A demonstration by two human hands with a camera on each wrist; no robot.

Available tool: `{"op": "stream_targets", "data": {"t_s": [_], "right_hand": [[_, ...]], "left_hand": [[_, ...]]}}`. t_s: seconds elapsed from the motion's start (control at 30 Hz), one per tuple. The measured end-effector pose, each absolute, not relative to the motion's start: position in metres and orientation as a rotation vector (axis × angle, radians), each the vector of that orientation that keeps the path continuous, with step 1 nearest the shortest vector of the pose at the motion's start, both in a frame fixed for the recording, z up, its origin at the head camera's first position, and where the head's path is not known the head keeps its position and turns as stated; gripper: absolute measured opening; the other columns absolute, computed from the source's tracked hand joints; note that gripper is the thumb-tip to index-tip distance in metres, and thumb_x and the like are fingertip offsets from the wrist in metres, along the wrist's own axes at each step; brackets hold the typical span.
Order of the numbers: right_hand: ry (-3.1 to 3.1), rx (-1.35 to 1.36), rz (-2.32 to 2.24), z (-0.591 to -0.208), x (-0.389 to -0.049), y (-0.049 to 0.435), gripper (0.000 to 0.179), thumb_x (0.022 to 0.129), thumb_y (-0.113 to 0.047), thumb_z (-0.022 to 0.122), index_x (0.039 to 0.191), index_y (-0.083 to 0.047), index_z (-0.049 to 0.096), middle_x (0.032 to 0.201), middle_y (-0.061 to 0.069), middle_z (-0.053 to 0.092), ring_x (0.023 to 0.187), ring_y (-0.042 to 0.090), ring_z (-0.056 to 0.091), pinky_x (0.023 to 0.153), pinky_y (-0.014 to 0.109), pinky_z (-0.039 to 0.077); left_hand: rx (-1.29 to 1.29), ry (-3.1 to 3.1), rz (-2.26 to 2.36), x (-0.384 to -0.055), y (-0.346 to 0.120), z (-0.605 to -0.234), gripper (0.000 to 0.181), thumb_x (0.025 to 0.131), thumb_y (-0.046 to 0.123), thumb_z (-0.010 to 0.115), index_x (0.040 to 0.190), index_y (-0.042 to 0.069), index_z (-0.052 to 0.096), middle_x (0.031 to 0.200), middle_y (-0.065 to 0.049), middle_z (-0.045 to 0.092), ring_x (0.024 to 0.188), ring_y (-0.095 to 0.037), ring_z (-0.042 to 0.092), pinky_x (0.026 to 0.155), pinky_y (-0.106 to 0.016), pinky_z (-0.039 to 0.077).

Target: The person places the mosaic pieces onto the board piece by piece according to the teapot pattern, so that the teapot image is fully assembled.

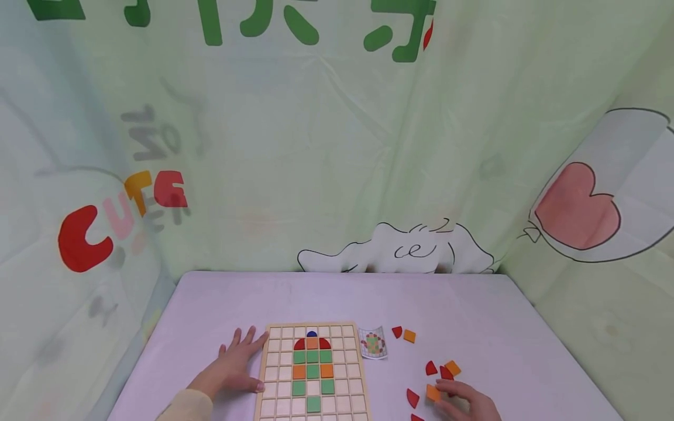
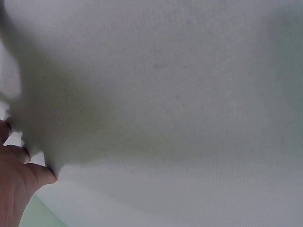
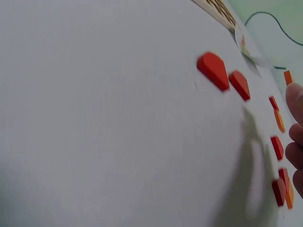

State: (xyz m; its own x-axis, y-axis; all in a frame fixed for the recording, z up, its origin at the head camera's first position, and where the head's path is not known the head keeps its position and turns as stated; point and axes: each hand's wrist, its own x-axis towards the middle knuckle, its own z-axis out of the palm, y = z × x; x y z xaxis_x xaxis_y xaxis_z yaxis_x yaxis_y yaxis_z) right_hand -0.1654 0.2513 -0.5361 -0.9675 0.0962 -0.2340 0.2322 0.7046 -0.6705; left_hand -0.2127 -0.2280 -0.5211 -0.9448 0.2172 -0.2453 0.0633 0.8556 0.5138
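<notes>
In the head view my left hand (image 1: 237, 363) rests at the left edge of a wooden grid board (image 1: 343, 387), fingers spread, with the index fingertip and thumb at its rim. Green, orange and red tiles and a blue piece (image 1: 312, 334) fill cells of the board's middle columns. My right hand (image 1: 468, 400) pinches an orange square tile (image 1: 433, 393) between thumb and fingers, to the right of the board. That tile also shows at the fingertips in the right wrist view. Red quarter-round pieces (image 1: 413, 398) lie around this hand.
A small printed pattern card (image 1: 374, 344) lies against the board's right side. Beyond it are a red piece (image 1: 397, 332) and an orange square (image 1: 409, 335). Another orange square (image 1: 453, 368) touches a red piece near my right hand. Printed curtains (image 1: 337, 175) enclose the table.
</notes>
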Motion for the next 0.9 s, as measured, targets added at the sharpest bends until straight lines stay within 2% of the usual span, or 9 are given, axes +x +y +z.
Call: {"op": "stream_targets", "data": {"t_s": [0.2,0.4,0.53,0.77,0.9], "right_hand": [[2.679,0.228,-1.195,-0.535,-0.167,0.221,0.048,0.08,-0.026,0.086,0.12,-0.002,0.073,0.115,0.009,0.075,0.099,0.019,0.063,0.09,0.049,0.06],[2.644,0.076,-1.213,-0.536,-0.172,0.193,0.046,0.082,-0.023,0.084,0.121,-0.001,0.072,0.115,0.01,0.074,0.097,0.018,0.063,0.088,0.045,0.062],[2.626,-0.103,-1.223,-0.535,-0.176,0.179,0.047,0.084,-0.029,0.083,0.12,-0.001,0.072,0.114,0.01,0.075,0.098,0.019,0.062,0.088,0.045,0.061],[2.456,-0.31,-1.311,-0.532,-0.179,0.155,0.047,0.088,-0.039,0.079,0.118,-0.003,0.074,0.119,0.011,0.071,0.109,0.026,0.062,0.096,0.056,0.056],[2.401,-0.369,-1.322,-0.531,-0.178,0.138,0.045,0.088,-0.041,0.079,0.117,-0.006,0.076,0.12,0.009,0.07,0.107,0.024,0.06,0.095,0.051,0.059]], "left_hand": [[0.215,2.741,0.739,-0.213,-0.228,-0.52,0.111,0.064,0.03,0.096,0.157,0.008,0.038,0.164,-0.032,0.024,0.151,-0.062,0.009,0.111,-0.084,0.013],[0.217,2.745,0.739,-0.213,-0.227,-0.521,0.112,0.064,0.03,0.096,0.157,0.008,0.038,0.164,-0.032,0.024,0.151,-0.062,0.009,0.111,-0.084,0.013],[0.212,2.744,0.735,-0.213,-0.227,-0.521,0.111,0.064,0.03,0.096,0.157,0.009,0.038,0.165,-0.032,0.024,0.151,-0.061,0.009,0.112,-0.084,0.013],[0.212,2.748,0.739,-0.211,-0.227,-0.52,0.111,0.064,0.029,0.096,0.156,0.008,0.039,0.164,-0.032,0.024,0.151,-0.061,0.009,0.112,-0.084,0.013],[0.217,2.749,0.747,-0.211,-0.228,-0.52,0.111,0.063,0.029,0.096,0.156,0.008,0.039,0.164,-0.032,0.025,0.151,-0.062,0.01,0.112,-0.084,0.013]]}}
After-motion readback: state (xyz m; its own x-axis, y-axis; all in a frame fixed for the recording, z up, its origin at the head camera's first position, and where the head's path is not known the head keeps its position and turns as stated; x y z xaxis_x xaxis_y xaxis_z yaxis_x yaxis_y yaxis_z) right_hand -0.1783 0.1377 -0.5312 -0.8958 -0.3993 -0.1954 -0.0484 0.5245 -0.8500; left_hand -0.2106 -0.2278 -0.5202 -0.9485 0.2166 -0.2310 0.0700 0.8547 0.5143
